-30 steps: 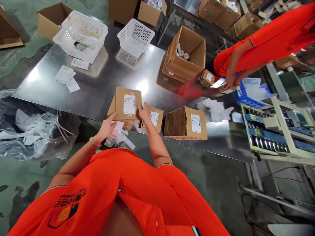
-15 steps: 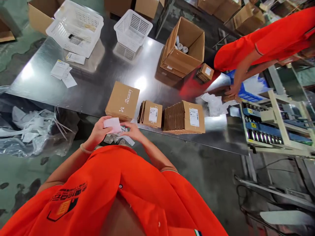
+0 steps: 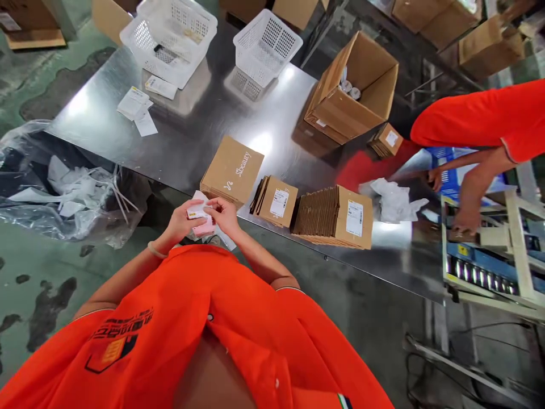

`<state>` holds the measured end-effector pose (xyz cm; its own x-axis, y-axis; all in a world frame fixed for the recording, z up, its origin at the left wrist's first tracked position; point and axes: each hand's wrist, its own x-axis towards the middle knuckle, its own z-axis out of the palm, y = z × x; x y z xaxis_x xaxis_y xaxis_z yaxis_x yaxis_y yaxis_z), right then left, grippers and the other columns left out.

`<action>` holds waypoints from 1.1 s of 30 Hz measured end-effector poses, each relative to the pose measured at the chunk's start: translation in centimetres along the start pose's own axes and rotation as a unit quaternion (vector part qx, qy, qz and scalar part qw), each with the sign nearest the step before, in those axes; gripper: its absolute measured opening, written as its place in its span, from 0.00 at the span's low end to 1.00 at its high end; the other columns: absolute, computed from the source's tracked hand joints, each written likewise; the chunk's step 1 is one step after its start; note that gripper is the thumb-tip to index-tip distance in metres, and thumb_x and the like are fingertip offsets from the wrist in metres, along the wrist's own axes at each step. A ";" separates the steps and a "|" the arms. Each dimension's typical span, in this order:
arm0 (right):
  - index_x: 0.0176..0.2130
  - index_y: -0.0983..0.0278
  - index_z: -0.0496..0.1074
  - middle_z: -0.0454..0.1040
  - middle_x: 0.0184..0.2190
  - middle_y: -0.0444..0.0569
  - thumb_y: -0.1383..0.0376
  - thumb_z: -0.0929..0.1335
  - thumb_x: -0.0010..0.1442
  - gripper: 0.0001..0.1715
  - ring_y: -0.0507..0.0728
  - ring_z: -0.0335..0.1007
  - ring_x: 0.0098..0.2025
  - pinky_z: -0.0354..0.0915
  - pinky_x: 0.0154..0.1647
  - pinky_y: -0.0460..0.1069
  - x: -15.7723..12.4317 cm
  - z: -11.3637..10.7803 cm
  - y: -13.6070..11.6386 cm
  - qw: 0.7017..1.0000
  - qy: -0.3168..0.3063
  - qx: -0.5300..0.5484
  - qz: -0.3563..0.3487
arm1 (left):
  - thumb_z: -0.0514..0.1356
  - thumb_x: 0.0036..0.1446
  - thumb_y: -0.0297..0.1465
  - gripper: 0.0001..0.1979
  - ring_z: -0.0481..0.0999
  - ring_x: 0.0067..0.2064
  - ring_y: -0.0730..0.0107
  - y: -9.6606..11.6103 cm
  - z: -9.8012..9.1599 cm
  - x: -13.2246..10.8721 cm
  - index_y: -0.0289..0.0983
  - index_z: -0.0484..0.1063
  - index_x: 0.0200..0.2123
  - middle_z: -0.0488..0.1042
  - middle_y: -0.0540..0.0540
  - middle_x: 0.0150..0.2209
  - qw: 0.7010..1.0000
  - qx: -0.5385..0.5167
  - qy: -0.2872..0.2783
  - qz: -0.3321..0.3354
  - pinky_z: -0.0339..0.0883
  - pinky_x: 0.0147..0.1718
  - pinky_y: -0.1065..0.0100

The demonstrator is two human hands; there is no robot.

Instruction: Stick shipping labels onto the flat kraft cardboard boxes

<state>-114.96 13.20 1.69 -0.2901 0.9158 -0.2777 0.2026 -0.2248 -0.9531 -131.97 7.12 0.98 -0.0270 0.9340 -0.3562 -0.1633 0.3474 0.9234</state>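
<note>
At the table's near edge, my left hand [image 3: 182, 222] is closed on a small stack of label sheets [image 3: 205, 228], white on top with a yellow mark and pinkish below. My right hand [image 3: 224, 216] pinches the top label [image 3: 198, 210] at its right side. Both hands are beside a stack of flat brown cartons [image 3: 233, 167] printed with white lettering. To the right stand a small group of folded cartons [image 3: 276, 201] and a longer row of folded cartons [image 3: 334, 216], each with a white label facing up.
White baskets [image 3: 170, 42] [image 3: 266, 48], loose label sheets [image 3: 135, 105] and an open carton [image 3: 351, 91] occupy the steel table [image 3: 191, 130]. A bag of scrap paper [image 3: 72, 187] hangs left. At right, a co-worker's hands [image 3: 466, 218] are near a rack of bottles [image 3: 481, 270].
My right hand has moved in to the labels and now pinches the top one. A yellow-marked label and pinkish sheet now show. The view has shifted; the co-worker's hands have moved apart.
</note>
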 end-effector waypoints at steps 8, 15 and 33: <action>0.32 0.58 0.82 0.75 0.24 0.43 0.56 0.80 0.56 0.10 0.57 0.71 0.30 0.70 0.35 0.52 -1.3 -1.4 0.1 0.995 0.062 -0.055 -0.055 | 0.83 0.35 0.45 0.37 0.85 0.44 0.51 2.6 0.3 2.7 0.34 0.85 0.48 0.87 0.40 0.44 0.997 0.065 -0.031 -0.007 0.79 0.49 0.55; 0.33 0.59 0.80 0.80 0.54 0.53 0.63 0.73 0.66 0.08 0.63 0.76 0.56 0.75 0.54 0.56 1.6 -5.8 -2.6 0.951 0.175 -0.213 -0.143 | 0.83 0.31 0.38 0.29 0.87 0.45 0.44 1.9 1.3 3.5 0.33 0.88 0.39 0.88 0.37 0.42 0.986 0.021 -0.128 -0.105 0.79 0.50 0.50; 0.80 0.70 0.54 0.49 0.82 0.68 0.44 0.65 0.75 0.50 0.71 0.39 0.85 0.43 0.83 0.69 13.3 -5.1 -3.9 0.862 0.093 -0.486 -0.113 | 0.66 0.54 0.57 0.28 0.82 0.44 0.50 -3.0 -2.9 4.8 0.38 0.84 0.40 0.85 0.38 0.41 0.983 0.174 -0.058 0.023 0.77 0.47 0.56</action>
<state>-114.83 27.94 2.31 -0.2886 0.9574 0.0110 0.8742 0.2682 -0.4047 -134.45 10.30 -3.90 0.0903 0.9457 -0.3123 0.1823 0.2926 0.9387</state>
